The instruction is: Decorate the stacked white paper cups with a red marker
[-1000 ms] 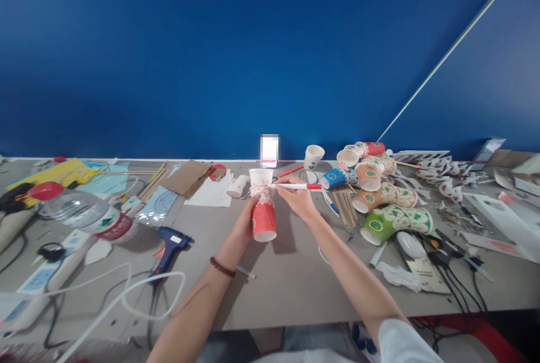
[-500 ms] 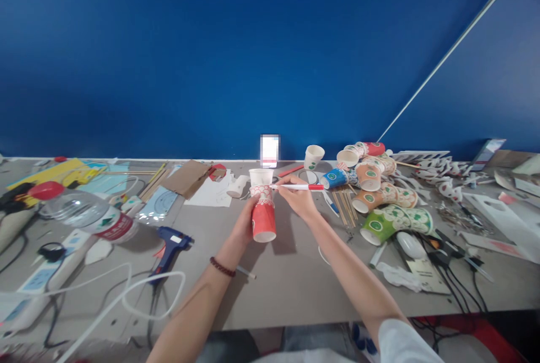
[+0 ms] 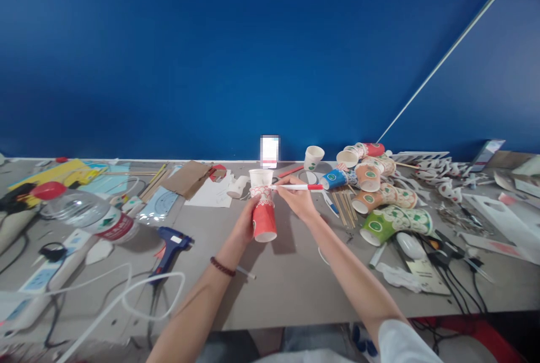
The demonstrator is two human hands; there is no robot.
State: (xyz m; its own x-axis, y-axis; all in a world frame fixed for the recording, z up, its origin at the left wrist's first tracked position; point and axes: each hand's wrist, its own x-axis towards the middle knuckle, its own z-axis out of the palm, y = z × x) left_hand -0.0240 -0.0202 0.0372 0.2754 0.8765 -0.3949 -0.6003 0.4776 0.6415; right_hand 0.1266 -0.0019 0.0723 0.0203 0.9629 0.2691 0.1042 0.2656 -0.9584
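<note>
A stack of paper cups (image 3: pixel 265 223), red at its lower end with red scallop patterns above and a white cup at the top, is upright over the middle of the table. My left hand (image 3: pixel 248 219) is wrapped round its left side, with a dark red bead bracelet on the wrist. Between the fingers of my right hand (image 3: pixel 297 200) is a white marker with a red end (image 3: pixel 299 187). Its tip points left and meets the patterned part of the stack; whether it touches is too small to tell.
Decorated cup stacks (image 3: pixel 382 225), wooden sticks (image 3: pixel 343 208) and a white cup (image 3: pixel 314 157) lie or stand to the right. Leftward are a blue glue gun (image 3: pixel 171 250), a bottle (image 3: pixel 97 216), a power strip (image 3: pixel 46 278) and cardboard (image 3: pixel 185 179). A lit phone (image 3: pixel 270 151) stands behind.
</note>
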